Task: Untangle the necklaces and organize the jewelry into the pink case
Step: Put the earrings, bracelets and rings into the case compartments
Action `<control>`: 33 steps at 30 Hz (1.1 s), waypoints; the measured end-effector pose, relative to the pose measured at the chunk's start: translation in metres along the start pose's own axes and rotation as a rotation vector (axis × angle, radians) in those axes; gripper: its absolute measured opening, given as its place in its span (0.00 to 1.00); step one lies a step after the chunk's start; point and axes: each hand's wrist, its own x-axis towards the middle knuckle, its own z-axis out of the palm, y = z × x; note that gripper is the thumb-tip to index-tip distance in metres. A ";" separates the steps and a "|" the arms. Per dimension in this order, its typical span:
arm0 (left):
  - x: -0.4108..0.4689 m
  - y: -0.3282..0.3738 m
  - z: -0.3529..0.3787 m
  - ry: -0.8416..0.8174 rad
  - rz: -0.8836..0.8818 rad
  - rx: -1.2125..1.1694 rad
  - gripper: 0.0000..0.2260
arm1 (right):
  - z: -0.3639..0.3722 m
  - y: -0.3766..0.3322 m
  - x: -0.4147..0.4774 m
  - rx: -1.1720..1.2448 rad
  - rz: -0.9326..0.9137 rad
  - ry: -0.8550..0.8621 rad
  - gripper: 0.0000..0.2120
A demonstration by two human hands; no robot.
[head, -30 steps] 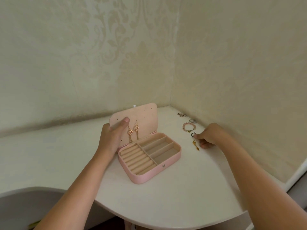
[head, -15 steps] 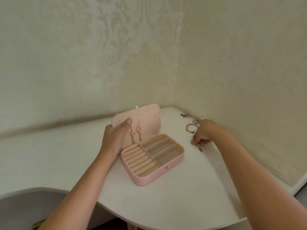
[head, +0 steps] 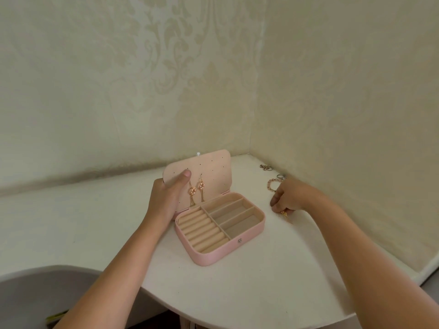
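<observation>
The pink case (head: 228,248) lies open on the white table, with ring rolls on its left and three bare compartments on its right. My left hand (head: 166,198) grips the left edge of the upright lid (head: 213,167), thumb on its inner face. Two pink bead earrings (head: 197,189) hang from the lid. My right hand (head: 288,197) is to the right of the case, fingers curled down and pinching a small gold piece (head: 284,213) on the table. A pink bead bracelet (head: 272,184) lies partly hidden behind that hand.
A silver ring (head: 280,176) and a small dark-gold trinket (head: 264,166) lie near the right wall. Two wallpapered walls meet in the corner behind the case. The table (head: 261,281) curves to a rounded front edge, with a grey surface (head: 35,295) below at left.
My right hand has drawn back from the bracelet toward me and settled over the gold piece, covering most of it. My left hand has stayed on the lid.
</observation>
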 end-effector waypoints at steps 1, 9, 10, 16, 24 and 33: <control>0.000 0.000 0.000 0.002 -0.002 -0.006 0.19 | 0.001 0.000 0.000 0.020 -0.021 0.006 0.06; 0.000 0.000 0.000 0.010 -0.011 0.006 0.22 | -0.003 -0.002 -0.006 0.483 -0.224 0.103 0.08; -0.001 0.000 0.000 0.009 -0.011 0.007 0.21 | -0.006 -0.007 -0.008 0.540 -0.247 0.118 0.08; -0.001 0.001 0.000 0.018 -0.006 0.013 0.26 | -0.012 -0.058 -0.022 0.704 -0.481 0.218 0.10; 0.005 -0.002 -0.001 0.047 -0.035 0.015 0.25 | 0.030 -0.099 -0.004 0.826 -0.541 0.602 0.13; 0.007 -0.001 0.000 0.082 -0.086 0.008 0.10 | 0.062 -0.107 0.013 0.926 -0.604 0.624 0.17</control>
